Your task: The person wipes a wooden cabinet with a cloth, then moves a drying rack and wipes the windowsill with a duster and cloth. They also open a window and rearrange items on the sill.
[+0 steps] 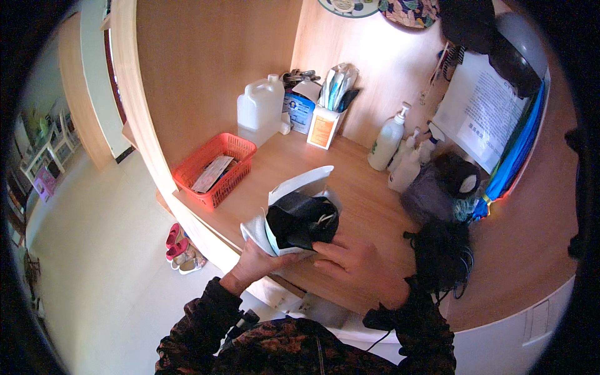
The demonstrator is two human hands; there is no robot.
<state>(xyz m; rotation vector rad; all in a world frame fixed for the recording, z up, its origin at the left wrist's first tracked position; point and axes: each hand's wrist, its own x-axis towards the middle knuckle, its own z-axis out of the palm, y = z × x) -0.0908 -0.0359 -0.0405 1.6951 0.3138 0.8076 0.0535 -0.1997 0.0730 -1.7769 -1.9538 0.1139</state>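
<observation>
My left hand [262, 265] grips the near left side of an open white carton [300, 180], its flap standing up, above the wooden counter. Black cloth-like items [300, 218] with thin pale loops fill the carton. At its near right edge is my right hand [358, 267], slightly blurred, with its fingertips against the black contents; whether they pinch any of it cannot be told. Part of a pale sheet or flap [257, 234] sticks out beside my left hand.
A red plastic basket [234, 180] holding papers stands left, with a translucent jug [260, 110] and a white-orange box [321, 129] behind. Pump bottles [388, 140], a dark knitted item [457, 176], a tangled black bundle [443, 255] and a folded blue umbrella [508, 164] are on the right.
</observation>
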